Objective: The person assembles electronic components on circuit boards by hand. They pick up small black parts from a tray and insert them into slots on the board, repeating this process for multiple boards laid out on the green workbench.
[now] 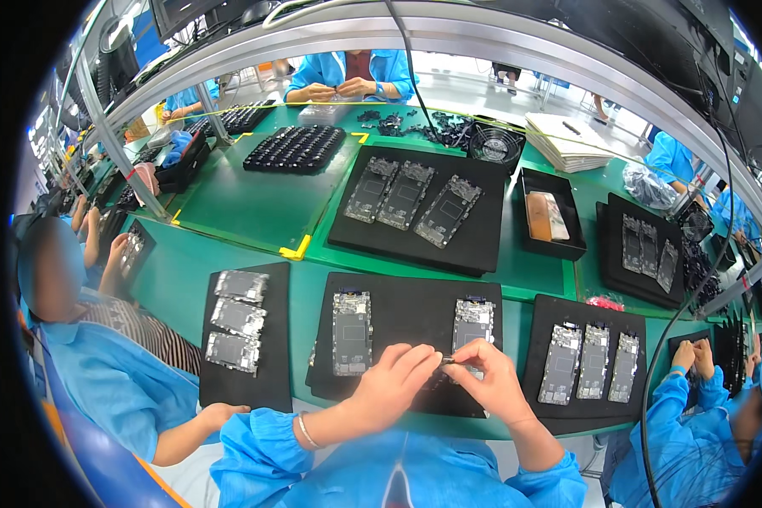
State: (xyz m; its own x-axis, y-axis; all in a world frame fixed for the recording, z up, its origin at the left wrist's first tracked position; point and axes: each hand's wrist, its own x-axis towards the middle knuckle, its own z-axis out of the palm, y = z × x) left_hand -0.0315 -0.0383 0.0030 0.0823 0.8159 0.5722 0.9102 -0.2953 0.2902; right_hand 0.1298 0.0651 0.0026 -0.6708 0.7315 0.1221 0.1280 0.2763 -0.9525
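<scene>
Above a black foam pad [411, 317], my two hands meet at the fingertips. My left hand [388, 383] is closed in a pinch on a small dark part [446, 361], whose exact kind is too small to tell. My right hand [493, 385] pinches the same part from the other side. On the pad's left lies a phone circuit board [352, 334], flat and apart from my hands. A second phone circuit board [474, 315] lies on the right of the pad, its lower end partly covered by my right hand.
Black pads with several circuit boards lie left [239, 315], right [595, 362] and beyond [402, 199]. A black box [553, 247] holds a brown and pale item. Farther off are a black tray [294, 150] and a fan [495, 146]. A metal frame crosses overhead; co-workers sit around.
</scene>
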